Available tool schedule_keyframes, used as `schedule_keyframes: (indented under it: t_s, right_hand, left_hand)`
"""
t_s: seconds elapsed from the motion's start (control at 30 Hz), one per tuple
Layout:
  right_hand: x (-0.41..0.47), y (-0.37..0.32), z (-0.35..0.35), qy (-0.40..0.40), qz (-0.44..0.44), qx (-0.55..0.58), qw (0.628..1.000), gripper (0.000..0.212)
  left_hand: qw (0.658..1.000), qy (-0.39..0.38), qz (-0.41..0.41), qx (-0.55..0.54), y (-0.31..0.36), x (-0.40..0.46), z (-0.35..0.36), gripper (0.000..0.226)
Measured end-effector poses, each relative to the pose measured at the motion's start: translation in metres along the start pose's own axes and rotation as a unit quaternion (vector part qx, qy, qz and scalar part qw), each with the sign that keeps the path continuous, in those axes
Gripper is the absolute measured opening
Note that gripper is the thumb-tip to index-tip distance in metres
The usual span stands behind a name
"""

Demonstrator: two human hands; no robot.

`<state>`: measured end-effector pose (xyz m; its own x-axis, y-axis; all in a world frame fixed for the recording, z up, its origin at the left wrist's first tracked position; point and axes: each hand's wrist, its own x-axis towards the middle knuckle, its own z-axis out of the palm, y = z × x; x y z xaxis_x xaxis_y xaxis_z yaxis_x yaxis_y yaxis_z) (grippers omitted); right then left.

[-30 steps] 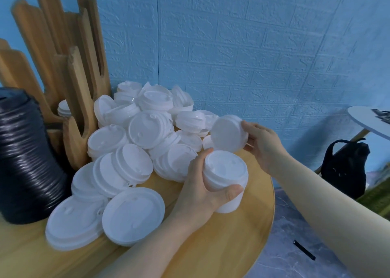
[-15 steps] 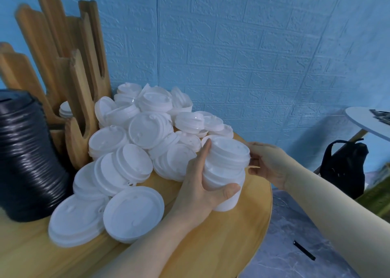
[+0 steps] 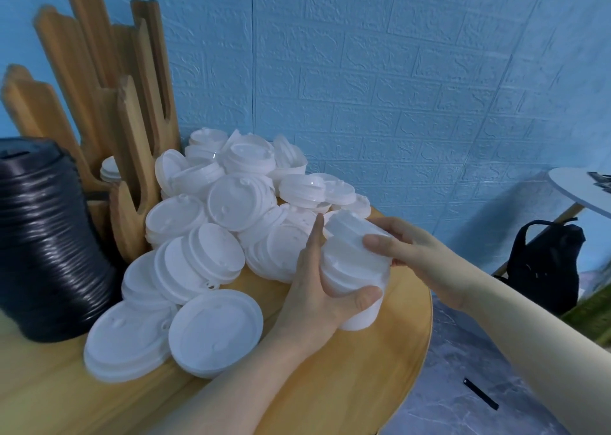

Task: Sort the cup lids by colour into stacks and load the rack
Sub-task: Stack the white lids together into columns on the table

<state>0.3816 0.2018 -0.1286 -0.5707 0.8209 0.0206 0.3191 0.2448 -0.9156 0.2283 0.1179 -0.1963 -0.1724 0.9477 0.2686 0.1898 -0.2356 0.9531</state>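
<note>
Holding a short stack of white lids (image 3: 355,262) off the table (image 3: 347,385) with both hands right now. My left hand (image 3: 317,289) is wrapping round the lower part, thumb across the front and fingers up the far side, I'm guessing to keep the column from sliding apart. My right hand (image 3: 406,243) is pinching the top lid, thumb on the rim, probably seating it square on the rest.

The loose pile of white lids (image 3: 231,209) is sitting just behind, spilling toward the wooden rack (image 3: 132,143) at the back left, and a tall black lid stack (image 3: 43,236) is standing beside the rack, so the colours are looking mostly separated already. One small white stack (image 3: 110,170) is peeking out between the rack's slats.

Can't tell how many lids I'm holding, since my palm is covering the back, and the black stack is getting cut off at the frame edge.
</note>
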Motion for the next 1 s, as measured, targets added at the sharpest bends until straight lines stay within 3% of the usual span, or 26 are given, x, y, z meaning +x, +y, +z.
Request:
schedule_keyframes:
  t_s: [0.17,0.4,0.57,0.77,0.87,1.0]
  right_hand:
    - [-0.005,0.0,0.0,0.011,-0.017,0.032,0.999,0.067]
    - [-0.005,0.005,-0.002,0.061,0.012,0.067,0.996,0.084]
    - [-0.013,0.001,0.004,0.042,-0.02,0.068,0.997,0.086]
    - [-0.013,-0.004,0.029,0.109,-0.084,-0.118,0.983,0.089]
    - [-0.01,-0.007,0.033,0.089,-0.071,-0.183,0.977,0.078]
    - [-0.007,-0.013,0.03,0.067,-0.051,-0.194,0.977,0.092]
  left_hand:
    - [1.0,0.0,-0.009,-0.013,-0.001,0.0,-0.002,0.109]
    - [1.0,0.007,-0.008,-0.001,-0.005,0.001,-0.001,0.112]
    - [1.0,0.005,-0.007,-0.007,-0.004,0.001,0.0,0.107]
    - [1.0,0.016,-0.007,-0.025,-0.003,0.001,0.001,0.098]
    - [0.999,0.019,-0.02,-0.027,-0.003,0.0,0.001,0.087]
    - [0.999,0.015,-0.026,-0.024,-0.004,0.001,0.001,0.085]
